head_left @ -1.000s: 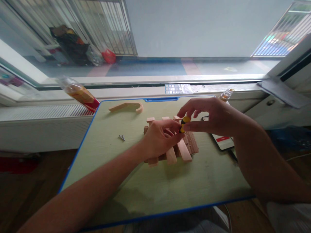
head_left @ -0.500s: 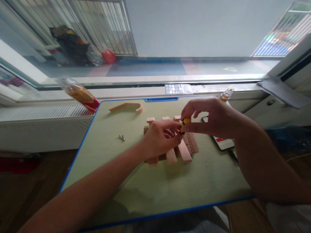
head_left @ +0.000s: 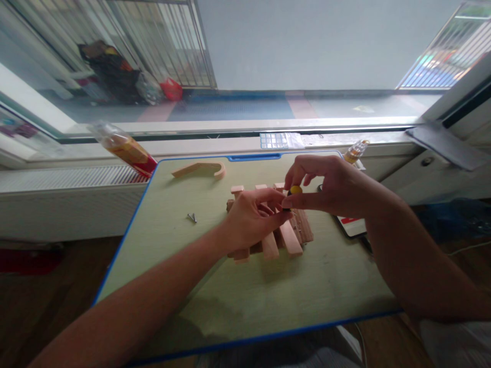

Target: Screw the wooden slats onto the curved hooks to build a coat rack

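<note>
A frame of pale wooden slats (head_left: 286,237) lies in the middle of the green table (head_left: 238,296). My left hand (head_left: 251,220) rests on it, fingers curled and pinched near the tool's lower end; what it pinches is hidden. My right hand (head_left: 332,186) grips a small yellow and black screwdriver handle (head_left: 294,190) between thumb and fingers, held upright over the slats. Both hands touch at the tool.
A curved wooden piece (head_left: 200,168) lies at the table's back. Loose screws (head_left: 192,217) sit left of the slats. A phone (head_left: 351,225) lies at the right under my wrist. A snack packet (head_left: 123,147) and a small bottle (head_left: 355,151) stand by the window sill.
My right hand has turned slightly on the yellow handle, which now shows higher and more end-on. My left hand has stayed on the slats.
</note>
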`<state>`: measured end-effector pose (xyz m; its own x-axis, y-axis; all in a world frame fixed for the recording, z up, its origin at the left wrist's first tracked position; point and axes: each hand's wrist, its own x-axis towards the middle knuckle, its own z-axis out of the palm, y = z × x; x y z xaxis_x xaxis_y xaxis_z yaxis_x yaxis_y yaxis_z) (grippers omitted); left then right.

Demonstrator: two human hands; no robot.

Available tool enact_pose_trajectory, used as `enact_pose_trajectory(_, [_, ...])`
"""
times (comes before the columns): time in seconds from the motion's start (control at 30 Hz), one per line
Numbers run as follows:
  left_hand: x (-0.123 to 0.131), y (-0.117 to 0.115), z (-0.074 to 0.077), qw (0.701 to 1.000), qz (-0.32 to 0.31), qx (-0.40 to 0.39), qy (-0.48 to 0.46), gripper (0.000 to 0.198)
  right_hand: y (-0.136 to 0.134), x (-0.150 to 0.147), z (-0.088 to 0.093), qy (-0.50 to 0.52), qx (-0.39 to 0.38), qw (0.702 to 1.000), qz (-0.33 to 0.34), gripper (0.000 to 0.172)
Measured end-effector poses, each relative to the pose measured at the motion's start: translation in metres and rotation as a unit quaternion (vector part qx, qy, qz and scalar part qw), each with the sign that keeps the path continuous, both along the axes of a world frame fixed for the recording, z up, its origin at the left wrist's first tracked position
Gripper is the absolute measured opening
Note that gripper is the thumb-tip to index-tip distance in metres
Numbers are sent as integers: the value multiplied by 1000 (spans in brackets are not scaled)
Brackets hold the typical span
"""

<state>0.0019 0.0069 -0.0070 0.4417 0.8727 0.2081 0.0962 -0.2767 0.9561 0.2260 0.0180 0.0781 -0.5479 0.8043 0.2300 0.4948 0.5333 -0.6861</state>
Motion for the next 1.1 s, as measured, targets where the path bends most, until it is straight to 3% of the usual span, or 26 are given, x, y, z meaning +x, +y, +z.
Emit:
enact_pose_trajectory(0.17, [-1, -2, 1, 1000, -12, -8, -5, 21, 1, 3, 2, 3, -5, 1000, 15, 32])
enact_pose_trajectory(0.4, [-1, -2, 1, 999, -28, -31, -12, 19, 4, 13, 7, 8, -17, 994, 104, 28])
enact_pose_trajectory(1.1, [-2, 1, -2, 1000, -9, 13, 3, 27, 1, 3, -1, 1, 28, 999, 34, 25])
